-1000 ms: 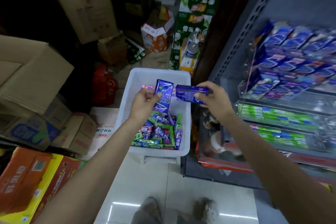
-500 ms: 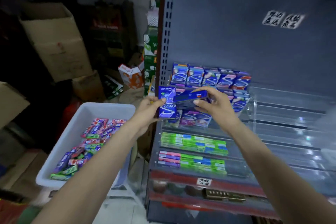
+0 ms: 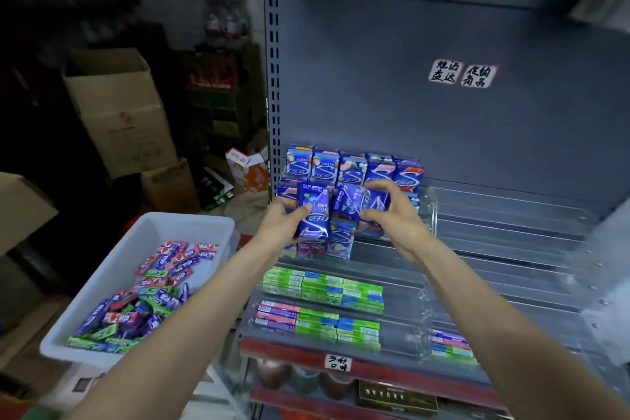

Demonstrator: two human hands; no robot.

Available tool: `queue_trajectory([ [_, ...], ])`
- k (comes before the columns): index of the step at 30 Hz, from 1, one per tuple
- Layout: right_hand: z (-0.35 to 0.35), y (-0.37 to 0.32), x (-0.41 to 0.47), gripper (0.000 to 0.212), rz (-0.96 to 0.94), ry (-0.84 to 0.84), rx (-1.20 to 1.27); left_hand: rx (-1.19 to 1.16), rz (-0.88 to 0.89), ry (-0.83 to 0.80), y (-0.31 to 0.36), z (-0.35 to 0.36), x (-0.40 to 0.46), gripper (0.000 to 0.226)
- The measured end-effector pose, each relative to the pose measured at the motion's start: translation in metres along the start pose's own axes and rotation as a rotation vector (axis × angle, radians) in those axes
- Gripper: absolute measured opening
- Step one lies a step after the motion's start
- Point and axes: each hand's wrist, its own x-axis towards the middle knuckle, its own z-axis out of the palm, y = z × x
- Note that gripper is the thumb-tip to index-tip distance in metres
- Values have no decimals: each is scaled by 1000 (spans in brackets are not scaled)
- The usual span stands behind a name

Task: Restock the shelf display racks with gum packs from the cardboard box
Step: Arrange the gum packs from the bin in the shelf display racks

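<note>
My left hand [image 3: 284, 220] grips an upright blue gum pack [image 3: 313, 211] in front of the clear tiered display rack [image 3: 494, 215]. My right hand [image 3: 392, 211] holds a second blue gum pack [image 3: 358, 199], tilted sideways, against the rack's second tier. Behind my hands a row of blue gum packs [image 3: 354, 169] stands on the top tier. Lower tiers carry flat green and pink gum sticks [image 3: 324, 286]. A white plastic bin [image 3: 112, 283] at the left holds several loose gum packs.
The rack's right half shows bare clear tiers; a few packs [image 3: 450, 346] lie at its lower right. Cardboard boxes [image 3: 119, 109] stack up at the left. A grey shelf back panel with two handwritten labels [image 3: 460, 73] rises behind. Jars sit on the shelf below.
My view has turned from the white bin to the shelf. Both hands carried their blue packs up and forward to the rack's upper tiers.
</note>
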Motion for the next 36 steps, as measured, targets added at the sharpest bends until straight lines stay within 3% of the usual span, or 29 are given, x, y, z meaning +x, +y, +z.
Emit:
queue_trajectory([
  [3,-3,5,0,45,-5,58,119,-10,0,-16,3,0,-2,18],
  [8,-11,0,-3,39,-49,89,55,-55,22,-66,7,-11,-1,15],
  [18,0,18,-2,43,-188,36,-596,-36,37,-168,7,-22,-4,33],
  [26,28,48,-7,48,-259,32,-1002,-14,67,-176,5,-27,-5,24],
  [33,35,65,-12,49,-491,153,-1135,28,82,-175,6,-26,-7,25],
  [36,29,59,-8,42,-496,128,-1045,21,93,-187,9,-23,-7,23],
])
